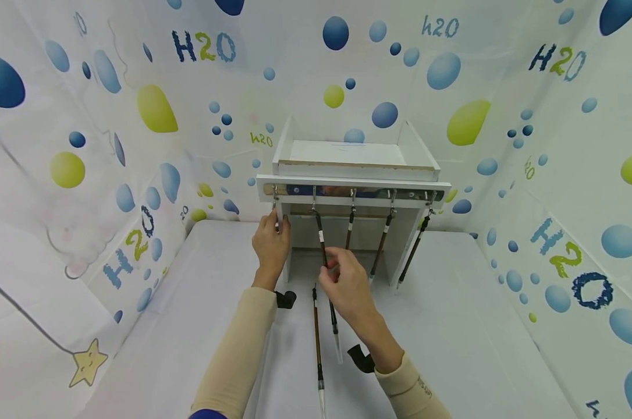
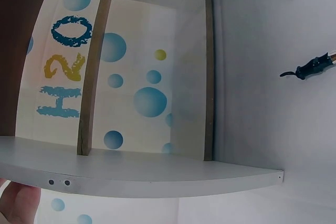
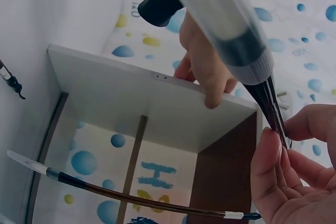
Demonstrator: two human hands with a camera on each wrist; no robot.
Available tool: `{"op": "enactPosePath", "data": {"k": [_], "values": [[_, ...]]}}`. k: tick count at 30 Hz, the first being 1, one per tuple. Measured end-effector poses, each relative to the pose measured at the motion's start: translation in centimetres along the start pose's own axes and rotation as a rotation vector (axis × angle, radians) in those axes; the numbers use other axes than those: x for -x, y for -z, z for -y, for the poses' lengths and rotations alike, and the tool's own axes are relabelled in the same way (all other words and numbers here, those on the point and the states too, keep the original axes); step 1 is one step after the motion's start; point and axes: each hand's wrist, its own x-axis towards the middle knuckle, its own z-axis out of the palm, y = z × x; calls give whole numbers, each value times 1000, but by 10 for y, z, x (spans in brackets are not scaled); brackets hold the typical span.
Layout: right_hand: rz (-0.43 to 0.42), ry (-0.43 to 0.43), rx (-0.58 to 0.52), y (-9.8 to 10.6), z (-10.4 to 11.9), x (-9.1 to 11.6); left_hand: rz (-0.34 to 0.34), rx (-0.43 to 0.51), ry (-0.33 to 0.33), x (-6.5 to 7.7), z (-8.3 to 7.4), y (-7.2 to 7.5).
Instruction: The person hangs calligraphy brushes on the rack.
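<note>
The right hand [image 1: 347,285] was partly closed, its thumb and fingers pinching the long brush [image 1: 323,241], which stood nearly upright below the second hook [image 1: 313,191] of the white shelf [image 1: 355,172]; whether its upper end was on the hook, I could not tell. The left hand [image 1: 271,244] had its fingers bent around the front edge of the side panel [image 3: 126,87], a hold that seemed good for steadying the shelf. For doing this step well, a light pinch seemed best, with the upper end kept in line with the hook. Some care was needed on the right, because three other brushes [image 1: 381,247] hung there, the nearest just beside this hand. Another brush [image 1: 318,343] lay on the tabletop [image 1: 441,326], where the clear cap [image 1: 338,349] could perhaps touch it
</note>
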Motion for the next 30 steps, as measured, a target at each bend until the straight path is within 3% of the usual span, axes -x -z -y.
{"op": "enactPosePath", "data": {"k": [30], "values": [[-16, 7, 62, -2, -1, -2, 5, -2, -6, 0, 1, 0]]}}
